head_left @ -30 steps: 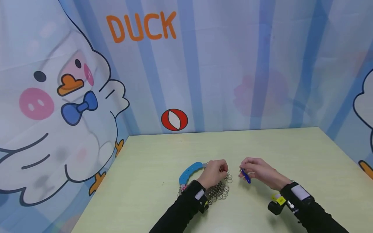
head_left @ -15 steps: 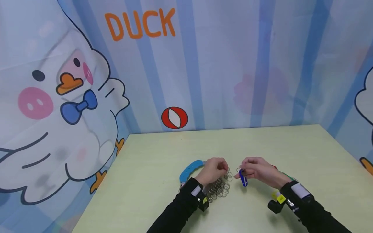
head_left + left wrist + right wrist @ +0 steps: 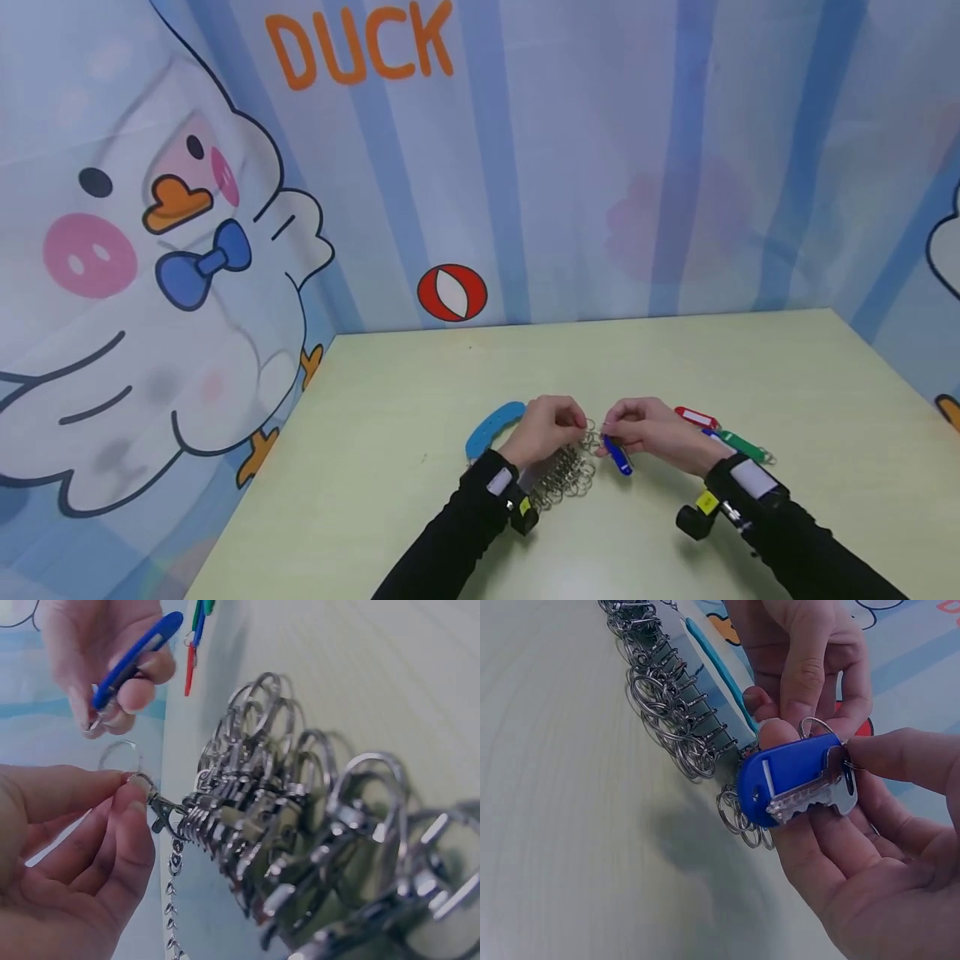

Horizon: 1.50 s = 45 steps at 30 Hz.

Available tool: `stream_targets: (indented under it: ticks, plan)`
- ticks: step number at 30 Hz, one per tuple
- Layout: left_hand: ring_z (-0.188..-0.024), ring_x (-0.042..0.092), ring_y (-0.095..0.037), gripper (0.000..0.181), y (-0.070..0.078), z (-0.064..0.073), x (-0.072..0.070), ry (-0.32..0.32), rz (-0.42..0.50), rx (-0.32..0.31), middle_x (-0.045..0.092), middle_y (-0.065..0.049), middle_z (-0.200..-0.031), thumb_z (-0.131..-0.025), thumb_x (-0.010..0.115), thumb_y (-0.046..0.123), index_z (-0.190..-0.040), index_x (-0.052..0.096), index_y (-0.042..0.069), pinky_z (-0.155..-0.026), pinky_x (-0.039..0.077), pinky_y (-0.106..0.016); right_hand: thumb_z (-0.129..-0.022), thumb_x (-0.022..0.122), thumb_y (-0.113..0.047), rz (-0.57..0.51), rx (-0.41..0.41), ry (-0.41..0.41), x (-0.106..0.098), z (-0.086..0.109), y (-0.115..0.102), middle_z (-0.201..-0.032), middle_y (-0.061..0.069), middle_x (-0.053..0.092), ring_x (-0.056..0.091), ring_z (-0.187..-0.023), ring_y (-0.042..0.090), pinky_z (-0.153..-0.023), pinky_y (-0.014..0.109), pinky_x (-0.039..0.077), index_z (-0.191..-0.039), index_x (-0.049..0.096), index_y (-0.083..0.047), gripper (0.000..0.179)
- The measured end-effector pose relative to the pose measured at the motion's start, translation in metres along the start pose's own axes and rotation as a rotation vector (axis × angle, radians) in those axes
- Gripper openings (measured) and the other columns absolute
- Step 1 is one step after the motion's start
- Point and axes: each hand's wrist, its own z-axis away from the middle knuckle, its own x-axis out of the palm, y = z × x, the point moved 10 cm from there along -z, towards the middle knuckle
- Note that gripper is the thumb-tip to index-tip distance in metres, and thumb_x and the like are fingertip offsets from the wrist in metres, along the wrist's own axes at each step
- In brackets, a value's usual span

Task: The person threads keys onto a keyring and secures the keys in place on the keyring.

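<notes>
Over a pale yellow table (image 3: 375,458), a person's left hand (image 3: 543,433) pinches a metal clasp (image 3: 166,811); just beside those fingertips, the right hand (image 3: 660,433) pinches a blue key tag (image 3: 618,456). Other clasps (image 3: 562,482) hang nearside of the left fingers, red (image 3: 696,417) and green tags (image 3: 742,446) lie right of the right fingers, and a striped blue backdrop (image 3: 562,167) with a cartoon duck (image 3: 195,375) rises behind.

Pale table (image 3: 390,400), striped blue backdrop (image 3: 577,167), printed white duck (image 3: 187,358), orange DUCK lettering (image 3: 373,46), red ball (image 3: 452,293)
</notes>
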Motion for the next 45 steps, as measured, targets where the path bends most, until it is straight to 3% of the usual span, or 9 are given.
stream_targets:
  ticks: [5,8,12,17,25,31,39,45]
  plan:
    - [-0.066,0.062,-0.012,0.011,-0.005,0.001,-0.003,-0.005,0.114,-0.049,0.071,-0.014,-0.084,-0.087,0.068,0.003,-0.097,0.068,-0.001,-0.063,0.054,-0.026,-0.095,0.06,-0.022,0.057,0.036,0.045,-0.003,-0.002,0.003,-0.103,0.018,0.071,0.068,-0.093,0.025,-0.081,0.034,0.053,-0.11,0.053,0.002,0.028]
    - [-0.068,0.065,-0.016,0.013,-0.005,0.001,-0.005,-0.007,0.131,-0.059,0.071,-0.013,-0.085,-0.087,0.068,0.004,-0.099,0.068,0.0,-0.063,0.055,-0.03,-0.094,0.061,-0.022,0.088,0.052,0.083,-0.007,-0.004,0.003,-0.098,0.01,0.071,0.064,-0.089,0.018,-0.076,0.033,0.05,-0.108,0.055,0.0,0.027]
    - [-0.071,0.063,-0.012,0.016,-0.003,0.001,-0.006,-0.023,0.104,-0.06,0.071,-0.012,-0.089,-0.088,0.067,0.005,-0.104,0.067,0.0,-0.064,0.055,-0.03,-0.093,0.064,-0.021,0.087,0.081,0.122,-0.01,-0.006,0.005,-0.096,0.003,0.07,0.059,-0.084,0.013,-0.072,0.03,0.049,-0.106,0.056,-0.001,0.025]
    - [-0.074,0.06,-0.007,0.016,0.0,0.002,-0.006,-0.042,0.087,-0.057,0.07,-0.012,-0.093,-0.089,0.066,0.005,-0.104,0.067,0.0,-0.066,0.054,-0.029,-0.092,0.064,-0.021,0.091,0.091,0.142,-0.011,-0.007,0.005,-0.096,0.004,0.071,0.059,-0.082,0.013,-0.073,0.031,0.048,-0.106,0.057,-0.001,0.025]
    - [-0.079,0.061,-0.007,0.014,0.001,0.0,-0.004,-0.048,0.025,-0.025,0.069,-0.008,-0.093,-0.088,0.067,0.005,-0.102,0.068,0.004,-0.068,0.049,-0.019,-0.097,0.052,-0.016,0.086,0.057,0.12,-0.008,-0.007,0.001,-0.108,0.019,0.065,0.066,-0.092,0.022,-0.079,0.033,0.049,-0.117,0.049,0.005,0.029]
    - [-0.076,0.06,-0.003,0.007,0.002,-0.001,-0.003,-0.025,-0.06,0.003,0.071,-0.006,-0.089,-0.088,0.068,0.006,-0.095,0.068,0.008,-0.071,0.048,-0.016,-0.097,0.055,-0.022,0.106,0.056,0.106,-0.004,-0.011,0.002,-0.108,0.017,0.065,0.061,-0.09,0.022,-0.077,0.031,0.048,-0.118,0.051,0.001,0.031]
    - [-0.072,0.057,-0.004,0.006,0.002,0.001,-0.005,-0.01,-0.044,0.013,0.07,-0.007,-0.087,-0.09,0.064,0.004,-0.094,0.068,0.007,-0.066,0.047,-0.016,-0.094,0.06,-0.017,0.163,0.02,0.089,0.0,-0.013,-0.006,-0.096,0.016,0.068,0.06,-0.085,0.018,-0.071,0.03,0.042,-0.112,0.055,0.002,0.027]
    - [-0.065,0.055,-0.008,0.011,0.001,0.003,-0.003,-0.014,-0.037,-0.002,0.068,-0.011,-0.089,-0.092,0.056,0.002,-0.094,0.067,0.005,-0.058,0.044,-0.017,-0.091,0.064,-0.016,0.147,0.0,0.115,0.0,-0.015,-0.007,-0.095,0.01,0.066,0.059,-0.086,0.017,-0.074,0.031,0.046,-0.111,0.055,0.004,0.029]
